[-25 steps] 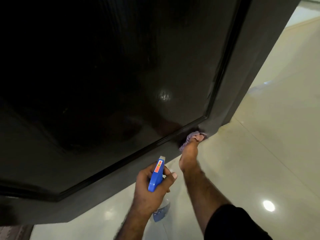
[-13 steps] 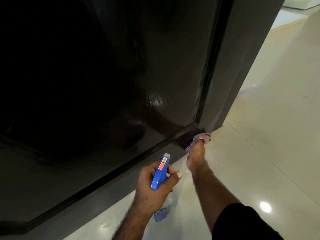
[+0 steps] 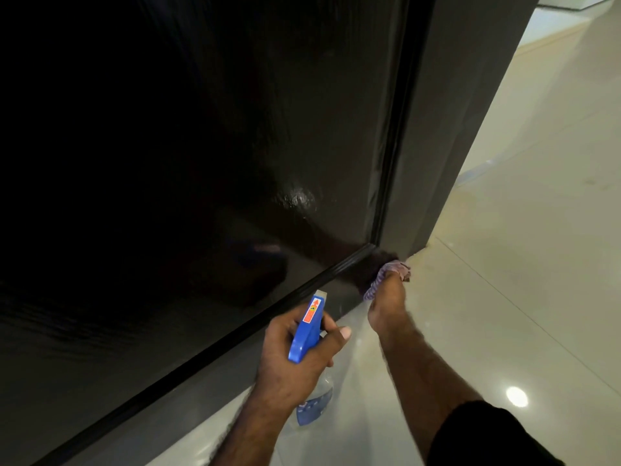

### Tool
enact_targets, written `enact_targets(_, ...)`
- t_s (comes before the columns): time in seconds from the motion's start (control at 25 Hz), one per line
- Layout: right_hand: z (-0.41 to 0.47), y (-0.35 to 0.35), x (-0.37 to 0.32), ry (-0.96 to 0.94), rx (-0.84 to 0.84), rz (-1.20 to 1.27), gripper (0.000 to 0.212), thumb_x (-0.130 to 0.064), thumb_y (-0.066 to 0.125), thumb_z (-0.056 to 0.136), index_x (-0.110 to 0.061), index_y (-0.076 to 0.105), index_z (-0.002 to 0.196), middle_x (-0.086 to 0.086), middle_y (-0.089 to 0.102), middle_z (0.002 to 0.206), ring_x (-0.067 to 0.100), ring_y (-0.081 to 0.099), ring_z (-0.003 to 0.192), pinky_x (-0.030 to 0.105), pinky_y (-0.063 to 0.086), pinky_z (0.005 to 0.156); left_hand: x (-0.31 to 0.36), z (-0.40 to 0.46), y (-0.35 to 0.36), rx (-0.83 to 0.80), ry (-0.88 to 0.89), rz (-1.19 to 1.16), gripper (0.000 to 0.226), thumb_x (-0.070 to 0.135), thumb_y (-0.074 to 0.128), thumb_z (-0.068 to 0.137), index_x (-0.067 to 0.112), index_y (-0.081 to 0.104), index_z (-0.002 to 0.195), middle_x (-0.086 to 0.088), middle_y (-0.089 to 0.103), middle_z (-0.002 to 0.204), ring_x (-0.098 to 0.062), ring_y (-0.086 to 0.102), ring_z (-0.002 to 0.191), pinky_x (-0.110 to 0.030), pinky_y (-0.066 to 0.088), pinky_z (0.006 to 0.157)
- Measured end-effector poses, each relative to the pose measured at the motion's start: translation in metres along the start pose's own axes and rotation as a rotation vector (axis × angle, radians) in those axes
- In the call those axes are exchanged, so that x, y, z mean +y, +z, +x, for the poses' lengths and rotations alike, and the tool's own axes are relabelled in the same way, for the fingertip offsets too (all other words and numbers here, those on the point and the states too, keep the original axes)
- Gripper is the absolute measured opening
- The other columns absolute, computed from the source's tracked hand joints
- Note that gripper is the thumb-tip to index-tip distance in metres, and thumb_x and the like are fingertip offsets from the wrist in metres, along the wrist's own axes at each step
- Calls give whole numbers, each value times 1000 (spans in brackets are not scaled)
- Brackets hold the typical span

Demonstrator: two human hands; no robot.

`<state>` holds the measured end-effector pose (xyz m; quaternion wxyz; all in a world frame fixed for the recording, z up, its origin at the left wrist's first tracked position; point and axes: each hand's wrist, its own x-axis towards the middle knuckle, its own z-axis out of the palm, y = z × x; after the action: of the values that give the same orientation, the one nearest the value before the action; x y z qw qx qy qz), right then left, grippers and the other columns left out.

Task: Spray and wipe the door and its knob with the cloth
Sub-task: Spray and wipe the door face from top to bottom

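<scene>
Dark and shiny, filling the left and middle: the door (image 3: 208,163), with a raised strip along its bottom panel. Lower down, a left hand (image 3: 295,358), fingers curled tight round the blue top of a spray bottle (image 3: 307,326), nozzle pointed up at the door, clear body hanging below. Just right of it, a right hand (image 3: 386,307), reaching low, fingers closed on a purple cloth (image 3: 391,272) and pressing it against the door's bottom corner, close to the pale floor (image 3: 521,264). Wiping step under way, most likely, down at the bottom edge. Next, probably, more rubbing along that low strip, with another squirt if dry. No knob anywhere in view. Fingertips of the right hand hidden behind the cloth. Top of the door cut off, and much of its face too dark to tell wet from dry.
</scene>
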<state>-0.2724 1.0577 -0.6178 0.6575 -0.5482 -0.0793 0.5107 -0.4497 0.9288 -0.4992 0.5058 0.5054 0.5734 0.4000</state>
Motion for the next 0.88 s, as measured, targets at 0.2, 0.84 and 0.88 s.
enact_targets(0.2,-16,43,-79,-445,-28,-66,38,-18,42,116,-29,44,152,-5,51,143,1,58,120,19,43,107,6,9,-4,-7,-3,-22,44,43,86,72,8,71,93,-9,70,79,-22,69,62,-28,60,63)
enact_targets(0.84,4,32,-56,-526,33,-11,45,-24,38,118,-24,30,162,-5,43,145,4,48,126,5,34,103,-9,1,-3,-24,-8,-6,35,42,84,72,12,73,86,-8,71,79,-23,70,65,-25,60,62)
enact_targets(0.88,10,24,-30,-424,29,4,39,-35,41,116,-27,42,155,-6,53,133,6,54,114,15,38,106,-11,-2,-3,-17,-23,-2,35,42,84,71,12,72,85,-8,71,79,-23,70,65,-25,59,62)
